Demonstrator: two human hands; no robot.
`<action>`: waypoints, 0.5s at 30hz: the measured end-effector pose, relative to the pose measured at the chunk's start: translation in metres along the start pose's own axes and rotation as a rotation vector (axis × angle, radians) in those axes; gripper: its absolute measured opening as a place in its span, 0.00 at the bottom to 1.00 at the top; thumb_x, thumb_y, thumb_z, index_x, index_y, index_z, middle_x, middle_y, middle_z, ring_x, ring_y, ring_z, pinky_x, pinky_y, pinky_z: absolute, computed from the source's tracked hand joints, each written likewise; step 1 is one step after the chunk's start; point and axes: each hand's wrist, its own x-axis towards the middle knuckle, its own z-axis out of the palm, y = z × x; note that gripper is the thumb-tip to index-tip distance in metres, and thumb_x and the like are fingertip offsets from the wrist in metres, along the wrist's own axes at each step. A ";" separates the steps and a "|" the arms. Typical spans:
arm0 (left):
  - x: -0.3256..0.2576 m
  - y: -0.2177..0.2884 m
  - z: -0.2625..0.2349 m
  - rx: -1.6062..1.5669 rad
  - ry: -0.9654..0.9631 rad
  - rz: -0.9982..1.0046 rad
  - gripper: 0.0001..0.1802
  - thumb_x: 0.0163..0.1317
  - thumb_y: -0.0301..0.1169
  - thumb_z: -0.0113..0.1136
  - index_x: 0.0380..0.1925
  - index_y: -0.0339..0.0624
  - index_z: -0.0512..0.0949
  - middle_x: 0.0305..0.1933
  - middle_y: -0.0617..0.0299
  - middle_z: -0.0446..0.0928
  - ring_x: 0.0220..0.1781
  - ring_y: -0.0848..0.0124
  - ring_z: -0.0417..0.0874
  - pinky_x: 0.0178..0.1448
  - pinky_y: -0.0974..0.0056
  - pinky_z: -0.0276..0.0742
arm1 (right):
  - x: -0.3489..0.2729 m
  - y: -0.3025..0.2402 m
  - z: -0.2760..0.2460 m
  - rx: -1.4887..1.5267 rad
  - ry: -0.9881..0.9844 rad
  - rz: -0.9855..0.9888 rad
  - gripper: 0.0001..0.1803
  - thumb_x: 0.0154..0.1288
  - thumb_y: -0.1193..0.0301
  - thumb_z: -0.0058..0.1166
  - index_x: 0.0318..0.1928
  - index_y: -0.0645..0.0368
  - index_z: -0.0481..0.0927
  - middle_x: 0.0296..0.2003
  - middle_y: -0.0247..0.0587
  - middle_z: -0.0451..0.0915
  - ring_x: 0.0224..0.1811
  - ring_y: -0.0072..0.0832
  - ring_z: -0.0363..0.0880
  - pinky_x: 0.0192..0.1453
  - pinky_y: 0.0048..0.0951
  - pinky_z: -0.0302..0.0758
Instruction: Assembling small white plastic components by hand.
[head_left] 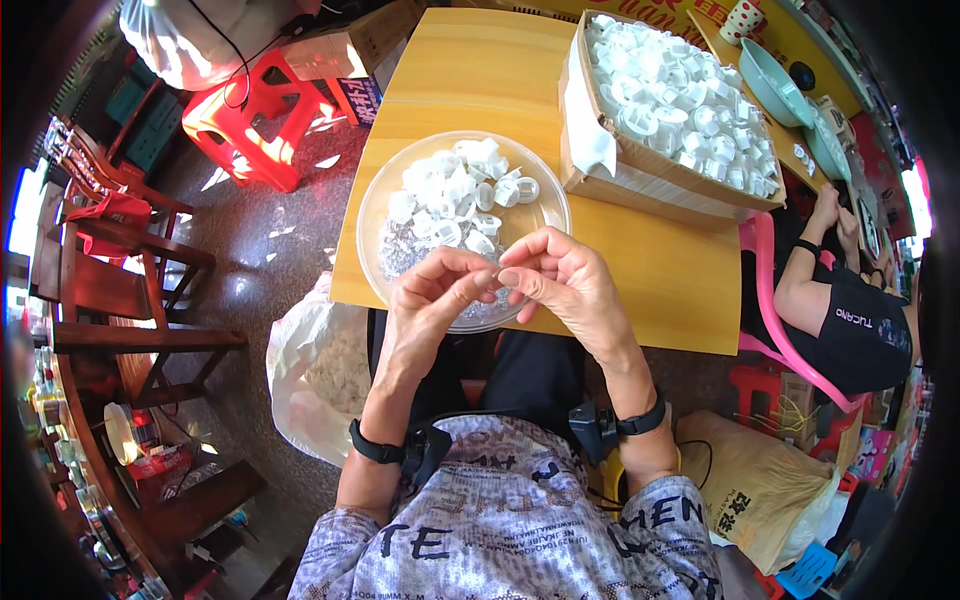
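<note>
My left hand [430, 300] and my right hand [565, 285] meet fingertip to fingertip over the near rim of a clear plastic bowl [375, 215]. Between the pinched fingers sits something very small, too tiny to make out. The bowl rests on the front edge of a yellow wooden table [480, 75] and holds a heap of small white plastic caps [455, 195] plus small silvery bits on its near left side. Both wrists wear black bands.
A cardboard box [650, 185] full of the same white caps stands at the table's back right. Another person [850, 310] sits at right in a pink chair. A red plastic stool [250, 125], wooden chairs and a white bag [315, 370] are to the left.
</note>
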 end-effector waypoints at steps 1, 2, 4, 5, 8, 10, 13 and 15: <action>0.000 -0.001 0.000 -0.041 0.042 -0.017 0.08 0.61 0.28 0.60 0.37 0.35 0.78 0.36 0.62 0.79 0.37 0.77 0.79 0.45 0.72 0.74 | -0.001 0.001 0.000 0.004 0.012 -0.030 0.11 0.60 0.72 0.60 0.41 0.63 0.75 0.33 0.35 0.80 0.30 0.15 0.77 0.28 0.17 0.76; -0.001 -0.001 0.001 -0.040 0.047 -0.018 0.08 0.61 0.28 0.60 0.37 0.35 0.78 0.36 0.62 0.79 0.37 0.77 0.79 0.45 0.72 0.74 | -0.003 0.003 0.002 0.006 0.008 -0.027 0.11 0.60 0.72 0.60 0.41 0.63 0.75 0.33 0.35 0.80 0.30 0.15 0.77 0.28 0.17 0.76; 0.000 0.000 0.004 -0.092 0.084 -0.034 0.08 0.60 0.28 0.61 0.37 0.35 0.78 0.35 0.61 0.79 0.35 0.77 0.79 0.44 0.71 0.74 | -0.007 0.006 0.007 -0.050 0.098 -0.122 0.11 0.61 0.71 0.60 0.42 0.63 0.77 0.33 0.34 0.80 0.31 0.15 0.77 0.28 0.16 0.76; 0.000 0.000 0.005 -0.094 0.088 -0.029 0.08 0.60 0.27 0.61 0.37 0.35 0.78 0.36 0.61 0.78 0.34 0.76 0.79 0.44 0.71 0.74 | -0.008 0.007 0.007 -0.048 0.095 -0.121 0.11 0.61 0.71 0.60 0.42 0.63 0.77 0.33 0.34 0.80 0.31 0.15 0.77 0.28 0.16 0.76; 0.000 -0.005 0.004 -0.081 0.083 0.036 0.07 0.60 0.26 0.60 0.37 0.35 0.78 0.39 0.60 0.77 0.35 0.75 0.79 0.44 0.71 0.74 | -0.010 0.010 0.009 -0.007 0.125 -0.048 0.10 0.61 0.71 0.59 0.41 0.62 0.79 0.33 0.34 0.81 0.31 0.14 0.77 0.29 0.16 0.76; -0.001 -0.003 0.005 -0.074 0.067 0.063 0.07 0.60 0.25 0.60 0.37 0.34 0.78 0.41 0.59 0.76 0.36 0.75 0.79 0.45 0.70 0.75 | -0.010 0.012 0.010 0.108 0.133 -0.005 0.09 0.62 0.70 0.59 0.40 0.62 0.80 0.31 0.33 0.81 0.31 0.14 0.77 0.28 0.15 0.76; -0.001 -0.005 0.003 -0.022 0.043 0.124 0.06 0.60 0.24 0.59 0.37 0.35 0.79 0.43 0.58 0.74 0.39 0.74 0.79 0.45 0.70 0.75 | -0.011 0.014 0.011 0.228 0.125 0.032 0.09 0.62 0.70 0.58 0.40 0.62 0.80 0.31 0.33 0.80 0.29 0.13 0.76 0.28 0.14 0.76; -0.001 -0.007 0.003 0.027 0.036 0.152 0.06 0.60 0.22 0.59 0.37 0.35 0.79 0.44 0.57 0.74 0.41 0.74 0.78 0.46 0.69 0.75 | -0.012 0.014 0.011 0.281 0.126 0.052 0.09 0.62 0.70 0.58 0.40 0.62 0.80 0.30 0.33 0.80 0.29 0.14 0.76 0.28 0.14 0.76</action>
